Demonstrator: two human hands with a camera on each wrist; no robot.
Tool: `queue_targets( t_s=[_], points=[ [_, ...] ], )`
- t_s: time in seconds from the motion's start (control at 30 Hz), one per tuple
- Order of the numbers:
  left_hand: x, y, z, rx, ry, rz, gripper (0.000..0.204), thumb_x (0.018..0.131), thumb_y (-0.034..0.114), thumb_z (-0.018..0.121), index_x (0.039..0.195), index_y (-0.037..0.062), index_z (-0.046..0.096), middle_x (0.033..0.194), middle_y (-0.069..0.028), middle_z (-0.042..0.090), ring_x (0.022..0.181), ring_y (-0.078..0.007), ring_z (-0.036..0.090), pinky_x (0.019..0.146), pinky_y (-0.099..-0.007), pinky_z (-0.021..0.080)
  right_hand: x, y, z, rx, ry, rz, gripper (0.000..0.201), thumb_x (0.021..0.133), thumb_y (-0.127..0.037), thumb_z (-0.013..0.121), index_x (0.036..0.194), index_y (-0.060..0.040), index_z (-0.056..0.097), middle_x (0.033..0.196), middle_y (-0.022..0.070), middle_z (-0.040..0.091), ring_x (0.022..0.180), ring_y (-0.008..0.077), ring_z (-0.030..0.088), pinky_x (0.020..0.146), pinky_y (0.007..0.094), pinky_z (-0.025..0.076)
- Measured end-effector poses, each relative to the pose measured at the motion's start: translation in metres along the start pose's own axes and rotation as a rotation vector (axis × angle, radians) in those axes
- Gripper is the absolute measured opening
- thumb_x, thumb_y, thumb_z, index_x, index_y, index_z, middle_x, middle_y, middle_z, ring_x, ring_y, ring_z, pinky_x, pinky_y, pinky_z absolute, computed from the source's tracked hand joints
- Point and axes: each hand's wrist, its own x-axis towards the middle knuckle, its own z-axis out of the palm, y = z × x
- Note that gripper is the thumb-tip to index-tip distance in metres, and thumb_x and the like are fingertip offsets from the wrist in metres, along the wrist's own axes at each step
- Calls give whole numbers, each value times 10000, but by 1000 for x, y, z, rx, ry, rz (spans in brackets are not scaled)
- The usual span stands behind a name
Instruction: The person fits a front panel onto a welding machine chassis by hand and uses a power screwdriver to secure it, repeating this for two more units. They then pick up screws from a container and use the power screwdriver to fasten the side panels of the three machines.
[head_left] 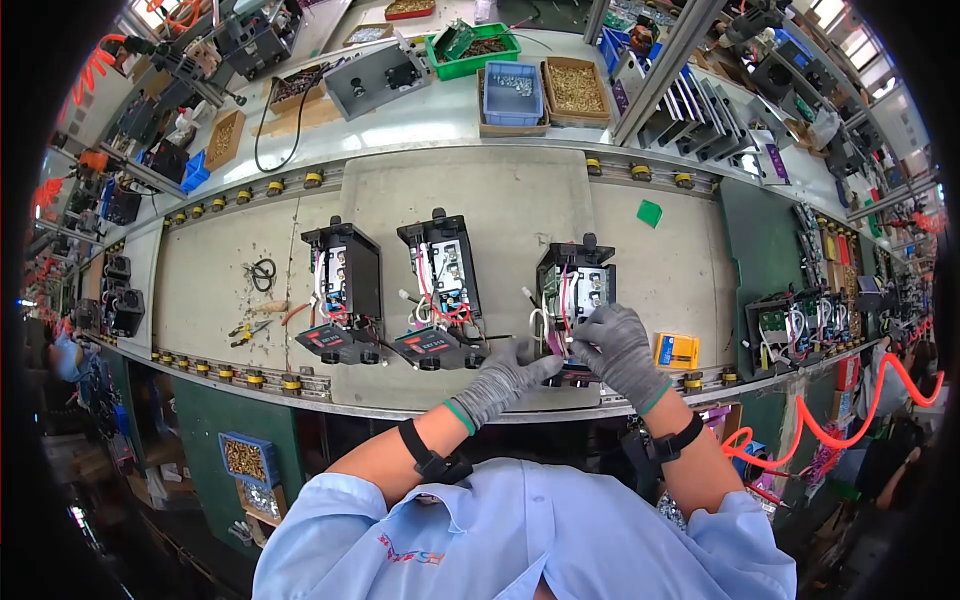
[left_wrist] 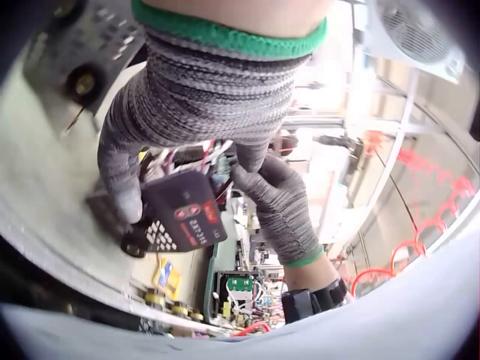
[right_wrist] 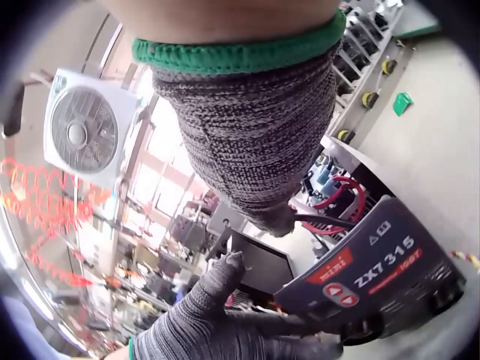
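Both hands wear grey knit gloves and work at the rightmost open-topped welding machine (head_left: 577, 270), at its near end. A dark front panel (right_wrist: 360, 270) marked ZX7 315 leans outward from it. My left hand (head_left: 505, 380) has its fingers straight along the panel's lower edge, thumb raised apart in the right wrist view. Above the panel, my right hand (head_left: 620, 350) pinches a dark wire (right_wrist: 326, 220) by the fingertips. Red wires (right_wrist: 356, 199) loop behind the panel. Two similar machines, a middle one (head_left: 440, 265) and a left one (head_left: 345, 270), stand to the left.
A yellow box (head_left: 677, 351) lies right of the right hand. Pliers (head_left: 248, 332) and a coiled black cable (head_left: 262, 274) lie at the left. Past the roller track (head_left: 640, 172) are a green tray (head_left: 472, 62) and a blue bin (head_left: 513, 92). A red coiled hose (head_left: 810, 425) hangs at right.
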Motion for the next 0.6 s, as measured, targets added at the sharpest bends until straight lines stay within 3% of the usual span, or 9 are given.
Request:
queue_targets(
  t_s=[0.03, 0.07, 0.13, 0.2, 0.27, 0.33, 0.4, 0.43, 0.6],
  points=[
    [1, 6, -12, -276, -363, -388, 727, 856, 566, 753, 1336, 55, 561, 1213, -123, 620, 1032, -199, 616, 886, -353, 536, 6, -1, -5, -253, -96, -121, 113, 793, -199, 755, 888, -141, 774, 931, 78, 690, 973, 263, 639, 873, 422, 501],
    [-2, 4, -5, -280, -371, -391, 727, 856, 566, 753, 1336, 55, 561, 1213, -123, 620, 1032, -199, 616, 886, -353, 536, 13, 0, -4, -256, -102, -114, 113, 793, -199, 755, 888, -141, 774, 931, 78, 690, 973, 263, 639, 873, 422, 501],
    [-3, 2, 15, -733, -490, -489, 738, 855, 549, 759, 1378, 85, 519, 1197, -89, 611, 1017, -203, 636, 905, -374, 547, 29, 0, 1, -581, -363, -222, 144, 822, -237, 706, 884, -127, 774, 1010, 94, 677, 1037, 278, 615, 942, 438, 470],
    [6, -12, 30, -803, -512, -522, 730, 847, 486, 791, 1393, 96, 502, 1153, -67, 618, 1012, -207, 644, 881, -394, 562, 32, 10, 9, -631, -379, -291, 245, 856, -259, 662, 975, -64, 749, 1063, 129, 657, 1067, 305, 599, 954, 440, 472],
    [0, -17, 41, -777, -379, -385, 702, 842, 396, 820, 1391, 91, 506, 1167, -65, 619, 1018, -194, 632, 854, -367, 563, 34, 15, 14, -472, -230, -308, 326, 867, -260, 642, 1075, -17, 707, 1090, 142, 645, 1106, 312, 577, 982, 442, 460],
    [-3, -32, 51, -799, -359, -315, 714, 851, 332, 823, 1414, 60, 479, 1187, -68, 614, 1053, -171, 607, 890, -333, 544, 33, 16, 6, -424, -386, -277, 390, 868, -246, 623, 1182, -17, 664, 1183, 154, 629, 1186, 318, 550, 1059, 432, 427],
    [-5, -49, 59, -655, -222, -27, 768, 857, 315, 819, 1446, 12, 432, 1213, -76, 610, 1083, -160, 586, 935, -313, 518, 32, 15, -2, -521, -307, -603, 427, 857, -229, 612, 1228, -21, 652, 1274, 146, 612, 1264, 309, 527, 1138, 415, 377],
    [-6, -50, 57, -660, -221, -41, 768, 857, 315, 819, 1446, 12, 432, 1213, -76, 610, 1083, -160, 586, 935, -313, 518, 34, 13, -2, -593, -435, -676, 512, 836, -228, 608, 1304, -21, 612, 1385, 129, 573, 1357, 303, 476, 1194, 406, 321],
    [-10, -55, 46, -635, -222, 22, 830, 836, 296, 836, 1457, -39, 398, 1288, -118, 578, 1182, -184, 555, 1020, -327, 478, 28, 22, 24, -556, -579, -721, 581, 833, -227, 590, 1376, -22, 564, 1488, 146, 502, 1444, 312, 392, 1232, 423, 252]
  ],
)
